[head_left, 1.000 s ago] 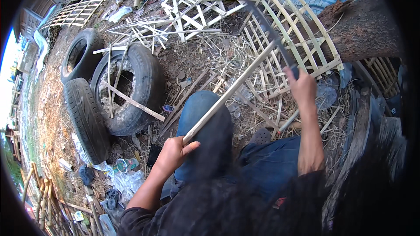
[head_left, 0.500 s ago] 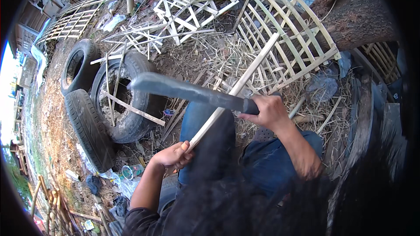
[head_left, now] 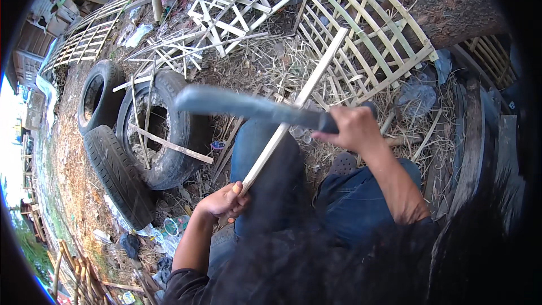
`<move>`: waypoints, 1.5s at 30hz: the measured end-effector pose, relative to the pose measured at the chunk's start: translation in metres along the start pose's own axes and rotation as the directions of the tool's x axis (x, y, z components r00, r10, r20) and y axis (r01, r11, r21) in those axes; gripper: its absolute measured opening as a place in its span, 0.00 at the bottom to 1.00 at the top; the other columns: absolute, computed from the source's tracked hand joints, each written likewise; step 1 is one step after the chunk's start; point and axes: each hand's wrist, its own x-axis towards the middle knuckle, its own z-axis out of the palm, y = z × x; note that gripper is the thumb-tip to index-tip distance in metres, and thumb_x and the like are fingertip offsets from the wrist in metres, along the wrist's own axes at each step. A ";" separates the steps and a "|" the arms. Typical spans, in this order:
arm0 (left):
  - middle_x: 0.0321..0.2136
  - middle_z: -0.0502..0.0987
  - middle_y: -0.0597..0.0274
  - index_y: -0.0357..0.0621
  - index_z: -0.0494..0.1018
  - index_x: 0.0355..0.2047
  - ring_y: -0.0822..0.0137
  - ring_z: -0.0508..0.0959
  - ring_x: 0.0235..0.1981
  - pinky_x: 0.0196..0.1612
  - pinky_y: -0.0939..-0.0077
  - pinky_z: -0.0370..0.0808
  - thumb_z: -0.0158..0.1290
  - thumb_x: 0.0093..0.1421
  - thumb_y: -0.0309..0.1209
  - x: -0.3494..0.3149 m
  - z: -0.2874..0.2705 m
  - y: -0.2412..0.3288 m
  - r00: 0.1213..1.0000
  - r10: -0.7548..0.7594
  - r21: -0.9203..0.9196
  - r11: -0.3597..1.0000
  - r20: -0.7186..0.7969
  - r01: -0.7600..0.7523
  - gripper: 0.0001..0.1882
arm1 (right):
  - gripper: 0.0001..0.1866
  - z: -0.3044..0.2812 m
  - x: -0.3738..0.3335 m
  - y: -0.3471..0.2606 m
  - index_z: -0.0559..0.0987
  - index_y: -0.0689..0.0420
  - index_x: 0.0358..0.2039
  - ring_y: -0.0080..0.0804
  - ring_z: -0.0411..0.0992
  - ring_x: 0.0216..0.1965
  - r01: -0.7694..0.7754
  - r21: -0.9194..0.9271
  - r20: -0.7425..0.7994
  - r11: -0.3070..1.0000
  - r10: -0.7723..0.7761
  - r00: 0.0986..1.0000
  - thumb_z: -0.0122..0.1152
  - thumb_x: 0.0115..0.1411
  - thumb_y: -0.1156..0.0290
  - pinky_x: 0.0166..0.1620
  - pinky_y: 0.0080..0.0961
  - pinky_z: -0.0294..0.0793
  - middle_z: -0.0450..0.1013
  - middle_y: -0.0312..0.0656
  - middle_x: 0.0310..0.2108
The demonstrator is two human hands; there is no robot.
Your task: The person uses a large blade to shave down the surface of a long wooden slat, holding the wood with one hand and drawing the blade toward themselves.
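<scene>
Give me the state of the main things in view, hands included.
Wooden strip: held slantwise.
Knife: crossing over the strip, blade blurred; contact unclear.
Left hand: closed around the strip's lower end.
Right hand: closed around the knife's handle.
Rightmost tyre: thin strips across its opening.
Nearest lattice panel: unheld, slats crossing.

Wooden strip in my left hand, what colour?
The wooden strip is pale cream; head view shows it best.

Blade [head_left: 243, 107] dark grey; stick [head_left: 311, 85] pale cream; trousers [head_left: 358, 206] blue; nearest tyre [head_left: 117, 176] black, tread-patterned; trunk [head_left: 451, 11] brown.
</scene>
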 end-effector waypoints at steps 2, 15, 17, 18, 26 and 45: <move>0.12 0.59 0.70 0.46 0.61 0.22 0.78 0.58 0.13 0.14 0.83 0.54 0.34 0.59 0.68 -0.002 -0.001 -0.004 0.999 0.052 0.021 0.998 -0.002 -0.052 0.35 | 0.35 0.008 0.006 0.000 0.73 0.55 0.19 0.30 0.73 0.14 0.322 -0.138 -0.028 0.937 -0.328 0.944 0.51 0.53 0.30 0.19 0.27 0.74 0.71 0.38 0.13; 0.14 0.61 0.69 0.45 0.63 0.24 0.78 0.59 0.12 0.14 0.83 0.55 0.34 0.59 0.68 0.002 -0.003 -0.006 0.997 0.080 -0.014 0.997 0.002 -0.080 0.35 | 0.28 -0.035 -0.007 0.023 0.78 0.57 0.26 0.36 0.76 0.21 -0.433 0.315 -0.075 0.845 0.477 0.876 0.57 0.57 0.40 0.26 0.34 0.72 0.73 0.39 0.15; 0.13 0.60 0.70 0.45 0.63 0.23 0.78 0.58 0.13 0.14 0.83 0.54 0.35 0.57 0.70 0.004 -0.003 -0.008 0.997 0.049 -0.068 0.997 0.056 -0.045 0.36 | 0.30 -0.033 -0.008 -0.004 0.77 0.56 0.24 0.34 0.75 0.18 -0.304 0.221 0.008 0.927 0.310 0.951 0.57 0.54 0.37 0.25 0.31 0.73 0.71 0.37 0.14; 0.13 0.60 0.70 0.45 0.63 0.23 0.78 0.58 0.13 0.14 0.83 0.54 0.35 0.57 0.70 0.005 -0.003 -0.010 0.997 0.053 -0.072 0.996 0.047 -0.049 0.36 | 0.31 -0.023 -0.009 -0.014 0.76 0.56 0.23 0.34 0.74 0.17 -0.173 0.180 -0.039 0.968 0.183 0.982 0.57 0.53 0.35 0.24 0.30 0.73 0.71 0.37 0.13; 0.13 0.57 0.72 0.48 0.61 0.23 0.79 0.56 0.11 0.13 0.84 0.54 0.33 0.60 0.68 -0.001 0.010 -0.011 0.991 0.065 0.001 0.998 -0.114 -0.065 0.34 | 0.34 0.016 0.005 -0.020 0.73 0.56 0.18 0.34 0.75 0.16 0.269 -0.047 -0.032 0.962 -0.270 0.962 0.60 0.48 0.32 0.23 0.29 0.76 0.72 0.41 0.14; 0.14 0.60 0.71 0.44 0.63 0.24 0.78 0.59 0.12 0.15 0.83 0.56 0.35 0.62 0.65 -0.001 0.023 -0.008 0.954 0.101 0.066 0.994 -0.282 -0.085 0.33 | 0.29 -0.018 0.022 0.014 0.78 0.55 0.25 0.38 0.77 0.21 -0.337 -0.051 0.151 0.940 0.341 0.928 0.61 0.51 0.37 0.26 0.32 0.75 0.74 0.42 0.16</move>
